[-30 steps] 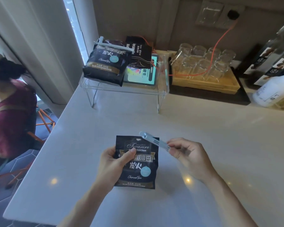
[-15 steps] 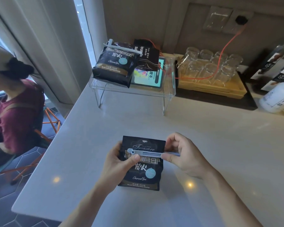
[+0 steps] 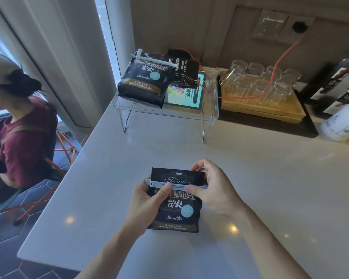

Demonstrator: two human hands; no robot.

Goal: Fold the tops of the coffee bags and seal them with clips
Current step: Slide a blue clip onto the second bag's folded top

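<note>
A black coffee bag (image 3: 176, 210) stands on the white counter (image 3: 270, 188) in front of me. A pale blue clip (image 3: 179, 185) lies across its front, a little below the top edge. My left hand (image 3: 149, 200) holds the bag's left side with its thumb on the clip. My right hand (image 3: 216, 188) grips the clip's right end, fingers behind the bag's top. Farther back, a second black coffee bag (image 3: 144, 83) with a white clip (image 3: 156, 60) across its top rests on a clear stand (image 3: 210, 115). A third dark bag (image 3: 182, 71) leans behind it.
A lit tablet (image 3: 186, 96) lies on the stand. A wooden tray (image 3: 270, 109) of upturned glasses sits to the right, with an orange cable (image 3: 280, 57) over it. A white bottle (image 3: 343, 121) stands at far right. A person in a maroon top (image 3: 22, 137) sits at left.
The clip, first held up at an angle in my right hand, came down level across the bag's upper front. My left thumb moved up onto it. The clip slid leftwards past the bag's edge.
</note>
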